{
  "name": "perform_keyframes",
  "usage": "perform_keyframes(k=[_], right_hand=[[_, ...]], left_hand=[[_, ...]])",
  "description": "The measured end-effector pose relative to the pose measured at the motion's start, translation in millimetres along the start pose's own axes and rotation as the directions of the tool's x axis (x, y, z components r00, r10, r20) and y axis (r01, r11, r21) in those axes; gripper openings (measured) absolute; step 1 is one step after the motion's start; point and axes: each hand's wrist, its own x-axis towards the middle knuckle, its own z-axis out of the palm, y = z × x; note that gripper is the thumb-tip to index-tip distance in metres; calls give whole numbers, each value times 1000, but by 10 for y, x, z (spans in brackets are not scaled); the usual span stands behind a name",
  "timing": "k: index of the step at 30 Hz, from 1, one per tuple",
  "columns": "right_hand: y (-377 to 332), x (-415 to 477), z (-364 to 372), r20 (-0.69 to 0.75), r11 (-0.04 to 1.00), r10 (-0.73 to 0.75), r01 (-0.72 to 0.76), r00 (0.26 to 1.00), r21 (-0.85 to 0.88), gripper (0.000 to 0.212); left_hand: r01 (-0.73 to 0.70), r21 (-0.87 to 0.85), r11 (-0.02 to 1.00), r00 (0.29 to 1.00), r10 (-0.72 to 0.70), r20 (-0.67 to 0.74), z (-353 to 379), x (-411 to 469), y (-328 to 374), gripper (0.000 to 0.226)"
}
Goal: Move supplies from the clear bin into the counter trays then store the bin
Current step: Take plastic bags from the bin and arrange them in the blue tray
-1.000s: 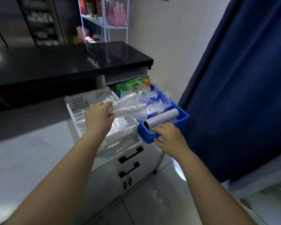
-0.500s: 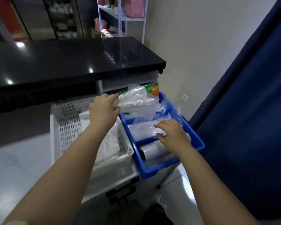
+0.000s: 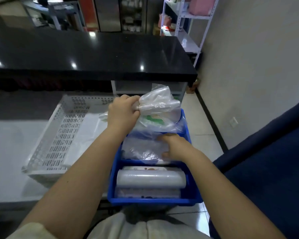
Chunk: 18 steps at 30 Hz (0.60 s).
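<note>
My left hand (image 3: 123, 110) grips a bunched clear plastic bag (image 3: 160, 101) and holds it above the far end of the blue tray (image 3: 154, 201). My right hand (image 3: 175, 146) rests on a flat pack of clear plastic bags (image 3: 141, 149) in the tray's middle compartment, fingers curled against it. A white roll of film (image 3: 151, 179) lies across the near compartment, over flat packets. A green packet (image 3: 154, 118) shows under the lifted bag. To the left stands a white perforated basket (image 3: 62, 135) with clear plastic (image 3: 86, 140) lying in it.
Both containers sit on a pale counter (image 3: 9, 152), the blue tray at its right end. A black raised countertop (image 3: 86, 54) runs behind. A dark blue curtain (image 3: 266, 161) hangs at the right. White shelving (image 3: 188, 19) stands at the far back.
The view has tilted down and closer over the tray. My left hand has kept the bag and carried it rightward over the blue tray. My right hand moved from the roll to the middle compartment.
</note>
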Motion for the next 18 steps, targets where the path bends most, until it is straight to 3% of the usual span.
perform_keyframes(k=[7, 12, 18], right_hand=[[-34, 309, 180, 119, 981, -106, 124, 987, -148, 83], [-86, 423, 354, 121, 958, -102, 130, 987, -254, 76], [-144, 541, 416, 116, 963, -86, 113, 989, -246, 70]], left_hand=[[105, 73, 992, 993, -100, -67, -83, -161, -94, 45], [156, 89, 984, 987, -152, -56, -134, -213, -161, 42], [172, 74, 982, 982, -166, -87, -140, -258, -245, 43]])
